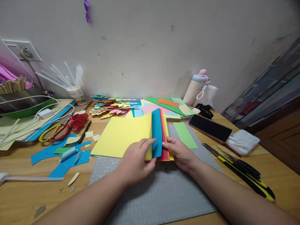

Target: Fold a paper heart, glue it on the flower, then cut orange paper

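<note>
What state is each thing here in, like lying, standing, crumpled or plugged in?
Paper stack: in left hand and right hand, sheets fanned at its right edge
Phone: lying face up, screen dark
Bottle: standing, lid on
Plug: in the wall socket
Paper cup: upright, holding white strips
Red paper: crumpled
Green strip: flat on the cutting mat
Utility knife: lying, blade apparently out

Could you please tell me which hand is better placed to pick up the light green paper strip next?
Probably the right hand: it is nearer the light green paper strip, though it holds the edge of the colored paper stack. The left hand is farther away, at the yellow sheet.
</note>
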{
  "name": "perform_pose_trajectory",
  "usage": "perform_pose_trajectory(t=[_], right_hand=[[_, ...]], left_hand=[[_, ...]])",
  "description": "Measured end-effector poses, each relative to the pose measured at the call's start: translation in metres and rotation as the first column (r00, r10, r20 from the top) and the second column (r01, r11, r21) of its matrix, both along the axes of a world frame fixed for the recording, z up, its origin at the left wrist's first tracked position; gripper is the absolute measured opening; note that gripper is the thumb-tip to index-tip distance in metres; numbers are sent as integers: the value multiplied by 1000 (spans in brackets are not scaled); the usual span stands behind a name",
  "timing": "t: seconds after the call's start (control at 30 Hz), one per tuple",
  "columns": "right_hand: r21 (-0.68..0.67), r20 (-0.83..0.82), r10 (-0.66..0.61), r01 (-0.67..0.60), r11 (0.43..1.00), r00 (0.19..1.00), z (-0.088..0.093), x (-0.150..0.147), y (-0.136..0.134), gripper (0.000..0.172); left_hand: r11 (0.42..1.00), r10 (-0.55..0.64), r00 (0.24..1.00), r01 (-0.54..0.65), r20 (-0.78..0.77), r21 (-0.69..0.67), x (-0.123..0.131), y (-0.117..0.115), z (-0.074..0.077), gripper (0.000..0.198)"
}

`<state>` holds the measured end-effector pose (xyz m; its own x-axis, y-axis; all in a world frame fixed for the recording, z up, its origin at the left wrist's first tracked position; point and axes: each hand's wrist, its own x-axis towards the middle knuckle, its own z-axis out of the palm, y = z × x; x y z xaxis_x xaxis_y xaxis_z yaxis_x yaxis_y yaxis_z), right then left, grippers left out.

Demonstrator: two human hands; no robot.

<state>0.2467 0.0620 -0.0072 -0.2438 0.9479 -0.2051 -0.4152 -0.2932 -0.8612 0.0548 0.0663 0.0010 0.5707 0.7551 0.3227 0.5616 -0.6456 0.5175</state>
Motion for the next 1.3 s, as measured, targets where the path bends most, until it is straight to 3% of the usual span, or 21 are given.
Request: perform_pose_trajectory(t=[0.17, 0.33, 0.4, 0.53, 0.63, 0.87, 1.3], right_hand=[[-34, -111, -45, 41, 999, 993, 1, -2, 0, 22], [-63, -188, -71, 60, 996, 980, -2, -2, 2, 25], [-70, -184, -73, 61, 996, 980, -2, -2, 2, 25], [2, -118, -48, 48, 999, 992, -1, -3, 0, 23], [30, -79, -4, 7, 1000, 997, 1, -4, -2, 28], [-56, -75, -92, 88, 995, 993, -1, -4, -1, 20], [-13, -81, -84, 84, 996, 993, 1, -7, -3, 28]], left_hand=[[996, -13, 996, 5, 91, 88, -7, 5, -2, 58], [996, -13, 999, 9, 39, 89, -7, 9, -2, 36], [994, 16, 998, -21, 57, 103, -6, 10, -2, 28], [987, 3, 998, -13, 59, 162, -5, 10, -6, 32], [992, 20, 998, -27, 52, 126, -5, 10, -6, 21], [990, 129, 991, -131, 42, 53, -1, 12, -2, 23], [957, 291, 952, -290, 96, -23, -3, 14, -4, 24]])
